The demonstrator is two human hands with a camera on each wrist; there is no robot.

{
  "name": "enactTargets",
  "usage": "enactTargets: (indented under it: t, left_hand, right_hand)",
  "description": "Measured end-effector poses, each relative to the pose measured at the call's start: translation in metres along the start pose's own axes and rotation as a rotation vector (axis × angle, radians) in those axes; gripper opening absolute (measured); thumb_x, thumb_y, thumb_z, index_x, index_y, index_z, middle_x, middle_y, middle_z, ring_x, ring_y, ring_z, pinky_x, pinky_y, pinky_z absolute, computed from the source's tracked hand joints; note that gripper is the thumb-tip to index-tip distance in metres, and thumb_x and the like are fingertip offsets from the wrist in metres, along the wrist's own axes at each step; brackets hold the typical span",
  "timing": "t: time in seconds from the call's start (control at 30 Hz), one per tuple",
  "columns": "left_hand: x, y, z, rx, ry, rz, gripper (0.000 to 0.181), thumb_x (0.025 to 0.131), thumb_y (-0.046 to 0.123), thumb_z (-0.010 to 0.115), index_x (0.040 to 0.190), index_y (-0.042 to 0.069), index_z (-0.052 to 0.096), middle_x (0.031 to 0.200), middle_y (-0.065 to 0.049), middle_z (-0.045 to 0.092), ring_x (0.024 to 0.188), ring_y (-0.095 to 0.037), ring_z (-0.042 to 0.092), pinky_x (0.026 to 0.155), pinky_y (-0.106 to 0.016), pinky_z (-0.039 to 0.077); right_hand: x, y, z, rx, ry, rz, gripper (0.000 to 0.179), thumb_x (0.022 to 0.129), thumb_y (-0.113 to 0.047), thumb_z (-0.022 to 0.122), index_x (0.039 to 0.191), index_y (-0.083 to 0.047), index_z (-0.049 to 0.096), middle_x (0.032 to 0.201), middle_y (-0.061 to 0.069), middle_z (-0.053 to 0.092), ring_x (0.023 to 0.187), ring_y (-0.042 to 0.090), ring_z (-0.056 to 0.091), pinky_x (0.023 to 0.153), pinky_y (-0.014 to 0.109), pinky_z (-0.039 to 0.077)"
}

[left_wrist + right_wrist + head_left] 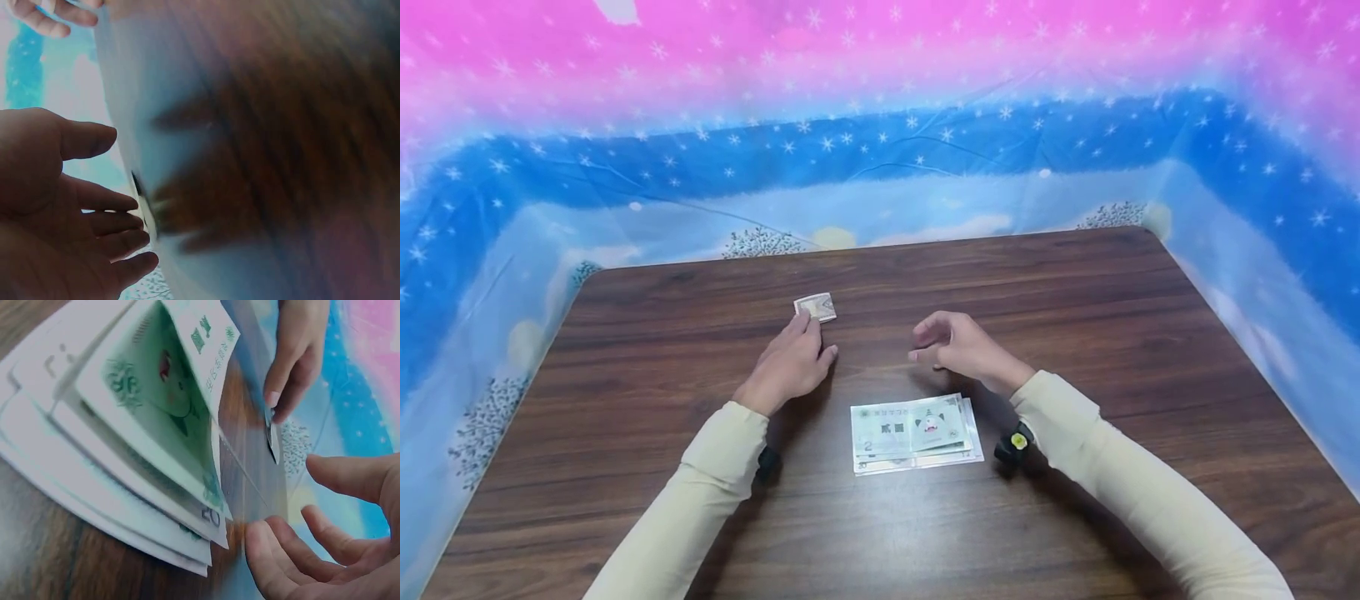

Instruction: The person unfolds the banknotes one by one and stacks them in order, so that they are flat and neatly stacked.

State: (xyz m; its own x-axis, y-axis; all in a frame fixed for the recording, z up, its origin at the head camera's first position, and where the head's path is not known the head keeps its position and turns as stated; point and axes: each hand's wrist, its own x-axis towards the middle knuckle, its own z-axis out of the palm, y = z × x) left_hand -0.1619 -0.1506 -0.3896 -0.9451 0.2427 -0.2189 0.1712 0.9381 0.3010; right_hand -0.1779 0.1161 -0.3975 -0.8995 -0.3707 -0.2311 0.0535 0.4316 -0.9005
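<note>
My left hand [790, 358] reaches to the far side of the table, its fingertips resting on a small folded banknote [822, 306]. In the left wrist view the fingers of that left hand [56, 212] are extended and spread. Nearer to me lies a loose stack of banknotes [910, 433], a greenish note on top. The right wrist view shows the stack [137, 419] close up, its notes creased and bulging at one end. Just beyond the stack my right hand [970, 346] hovers with loosely bent fingers, holding nothing.
Everything lies on a brown wood-grain table [662, 333]. A pink and blue snowflake-patterned cloth [865, 133] hangs around its far and side edges. Black wrist devices, one with a yellow mark [1018, 441], sit under the sleeves.
</note>
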Motion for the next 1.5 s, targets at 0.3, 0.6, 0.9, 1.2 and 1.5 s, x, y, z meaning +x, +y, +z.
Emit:
enactTargets:
  t: [0.3,0.6,0.9,1.2,1.5]
  left_hand:
    - [-0.007,0.017,0.007,-0.030,-0.041,0.080,0.061,0.110,0.027,0.041,0.152,-0.013,0.027,0.162,-0.029,0.021,0.150,-0.039,0.022,0.123,-0.048,0.021]
    - [-0.016,0.050,0.017,-0.008,-0.089,0.167,0.056,0.109,0.026,0.041,0.153,-0.009,0.032,0.162,-0.024,0.027,0.150,-0.034,0.027,0.123,-0.045,0.024]
    - [-0.019,0.063,0.021,-0.027,-0.137,0.210,0.056,0.110,0.028,0.042,0.154,-0.006,0.033,0.163,-0.021,0.027,0.151,-0.030,0.026,0.123,-0.042,0.023]
    - [-0.021,0.064,0.022,-0.096,-0.144,0.258,0.057,0.110,0.028,0.042,0.154,-0.006,0.031,0.163,-0.021,0.027,0.151,-0.030,0.025,0.123,-0.041,0.023]
    - [-0.025,0.068,0.022,-0.226,-0.132,0.356,0.050,0.109,0.024,0.044,0.151,-0.004,0.039,0.155,-0.019,0.043,0.140,-0.026,0.043,0.117,-0.043,0.037]
  right_hand:
    - [0.004,-0.001,-0.001,0.243,-0.043,0.070,0.051,0.093,-0.001,0.067,0.141,0.004,0.048,0.136,0.022,0.057,0.123,0.032,0.059,0.097,0.040,0.056]
    - [0.007,-0.001,-0.002,0.473,-0.071,0.141,0.053,0.098,0.001,0.060,0.146,0.004,0.040,0.143,0.026,0.051,0.131,0.036,0.053,0.106,0.042,0.049]
    - [0.007,-0.004,0.004,0.510,-0.062,0.161,0.053,0.096,0.001,0.062,0.145,0.005,0.041,0.139,0.027,0.055,0.128,0.036,0.056,0.107,0.042,0.049]
    - [0.008,-0.003,0.006,0.594,0.006,0.171,0.055,0.094,0.004,0.063,0.144,0.006,0.040,0.134,0.027,0.055,0.120,0.033,0.061,0.104,0.038,0.051]
    - [0.010,0.004,0.010,0.506,0.103,0.182,0.044,0.090,0.003,0.070,0.129,0.008,0.049,0.116,0.019,0.061,0.093,0.019,0.068,0.090,0.034,0.059]
